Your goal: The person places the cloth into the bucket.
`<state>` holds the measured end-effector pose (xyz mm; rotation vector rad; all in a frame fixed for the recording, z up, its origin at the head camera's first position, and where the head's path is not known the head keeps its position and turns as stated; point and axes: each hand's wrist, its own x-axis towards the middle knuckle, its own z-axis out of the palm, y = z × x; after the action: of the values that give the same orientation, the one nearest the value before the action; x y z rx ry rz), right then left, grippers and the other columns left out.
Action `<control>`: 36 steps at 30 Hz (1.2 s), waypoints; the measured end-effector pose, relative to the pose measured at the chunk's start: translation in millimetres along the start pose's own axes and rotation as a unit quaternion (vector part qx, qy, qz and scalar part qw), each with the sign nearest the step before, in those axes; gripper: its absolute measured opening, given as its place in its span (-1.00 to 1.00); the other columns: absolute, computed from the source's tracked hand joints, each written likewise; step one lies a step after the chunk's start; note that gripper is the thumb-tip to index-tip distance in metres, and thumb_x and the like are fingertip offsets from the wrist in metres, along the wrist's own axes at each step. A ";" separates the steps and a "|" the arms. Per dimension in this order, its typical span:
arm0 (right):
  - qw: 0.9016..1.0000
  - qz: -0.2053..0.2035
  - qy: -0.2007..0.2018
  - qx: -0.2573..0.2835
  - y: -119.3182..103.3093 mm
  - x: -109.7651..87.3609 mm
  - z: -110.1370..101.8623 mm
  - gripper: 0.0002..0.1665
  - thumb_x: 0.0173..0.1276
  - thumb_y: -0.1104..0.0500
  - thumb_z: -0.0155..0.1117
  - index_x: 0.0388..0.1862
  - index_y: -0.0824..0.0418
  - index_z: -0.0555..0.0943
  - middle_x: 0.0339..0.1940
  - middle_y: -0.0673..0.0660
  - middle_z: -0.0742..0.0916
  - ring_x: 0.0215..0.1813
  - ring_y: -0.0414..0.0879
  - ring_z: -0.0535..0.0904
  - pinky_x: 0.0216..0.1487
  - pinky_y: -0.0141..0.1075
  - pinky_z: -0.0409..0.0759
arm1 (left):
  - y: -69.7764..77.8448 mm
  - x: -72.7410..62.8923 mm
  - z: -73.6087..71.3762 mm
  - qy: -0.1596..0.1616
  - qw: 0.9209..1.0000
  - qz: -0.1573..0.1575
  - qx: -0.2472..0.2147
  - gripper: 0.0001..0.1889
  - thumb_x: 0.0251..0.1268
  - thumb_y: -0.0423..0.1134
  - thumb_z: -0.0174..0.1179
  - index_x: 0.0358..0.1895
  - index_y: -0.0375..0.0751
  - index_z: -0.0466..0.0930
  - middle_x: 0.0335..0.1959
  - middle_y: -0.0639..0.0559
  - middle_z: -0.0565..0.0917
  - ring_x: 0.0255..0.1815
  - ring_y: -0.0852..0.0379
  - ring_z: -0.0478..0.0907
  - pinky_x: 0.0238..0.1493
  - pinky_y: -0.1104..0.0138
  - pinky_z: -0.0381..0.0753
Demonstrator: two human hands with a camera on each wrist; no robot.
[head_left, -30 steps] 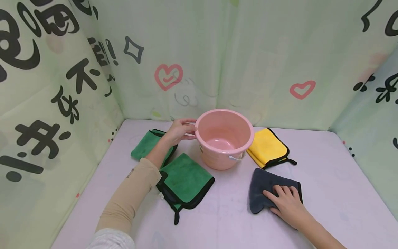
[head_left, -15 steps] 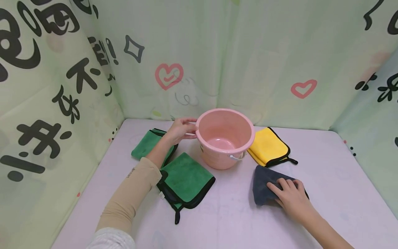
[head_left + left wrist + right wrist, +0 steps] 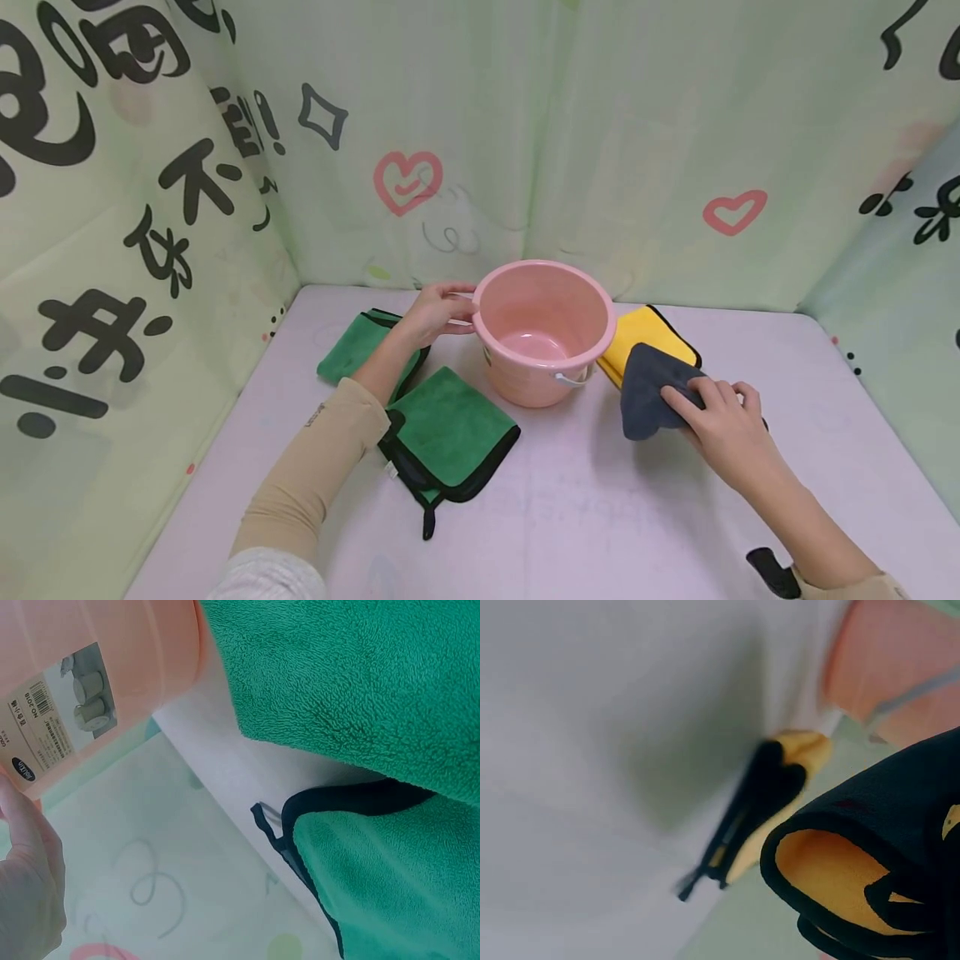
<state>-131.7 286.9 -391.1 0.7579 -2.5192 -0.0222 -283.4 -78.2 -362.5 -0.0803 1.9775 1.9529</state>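
Observation:
A pink bucket [image 3: 536,379] stands upright on the table with its mouth facing up. My left hand [image 3: 437,315] grips its rim at the left side; in the left wrist view part of that hand [image 3: 30,885] shows below the bucket's label [image 3: 60,712]. My right hand [image 3: 731,425] holds a folded dark grey towel [image 3: 656,392] above the table, thumb on the near side. In the right wrist view the towel [image 3: 870,802] has black edging and a yellow inside. Behind it, a folded yellow towel [image 3: 641,333] lies beside the bucket, partly covered from view.
Two folded green towels with black edging lie left of the bucket: one nearer [image 3: 450,433], one farther back [image 3: 356,346] and partly behind my left forearm. Printed curtains [image 3: 600,150] enclose the table's back and sides.
My right hand has lifted the grey towel off the table and moved it up and away from me, partly over the yellow towel in view. The left hand and bucket stay put.

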 end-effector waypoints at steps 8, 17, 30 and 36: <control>0.996 -0.019 0.090 -0.005 15.1 31.9 -16.4 -0.61 0.49 -0.04 -0.22 -0.11 0.19 0.47 -0.27 0.41 0.49 -0.34 0.34 0.38 -0.21 0.22 0.23 | 1.8 0.6 -0.2 0.003 1.000 -0.011 0.002 -0.59 0.21 -0.37 0.15 0.16 -0.17 0.42 -0.03 -0.19 0.56 -0.24 0.03 0.60 -0.20 0.24 0.64; 0.995 -0.037 0.093 0.000 16.3 79.7 -31.5 -0.66 0.30 0.04 -0.02 -0.03 0.17 0.43 -0.18 0.43 0.48 -0.23 0.36 0.38 -0.10 0.23 0.21 | 4.2 0.5 -0.5 -0.001 1.000 -0.024 -0.002 -0.58 0.20 -0.38 0.16 0.15 -0.17 0.42 -0.01 -0.20 0.55 -0.25 0.04 0.61 -0.22 0.24 0.64; 0.985 -0.124 0.118 0.004 -11.3 146.3 -7.2 -0.38 -0.15 0.37 0.50 -0.06 0.13 0.49 -0.25 0.33 0.50 -0.23 0.25 0.43 -0.15 0.14 0.28 | 5.2 -1.9 -1.9 -0.009 1.000 -0.019 -0.001 -0.59 0.23 -0.36 0.15 0.17 -0.17 0.41 0.01 -0.20 0.54 -0.18 -0.01 0.60 -0.20 0.23 0.64; 0.987 -0.139 0.074 -0.005 -26.3 163.8 8.9 -0.39 -0.03 0.43 0.40 0.01 0.08 0.44 -0.19 0.29 0.50 -0.13 0.21 0.42 -0.10 0.12 0.31 | 4.1 -0.9 -1.0 -0.002 1.000 -0.022 0.003 -0.58 0.21 -0.36 0.16 0.16 -0.17 0.41 -0.02 -0.16 0.54 -0.21 0.02 0.60 -0.21 0.24 0.64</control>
<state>-239.8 178.3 -327.0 1.0625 -2.2553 -0.0708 -283.9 -79.2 -358.3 -0.1171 1.9615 1.9172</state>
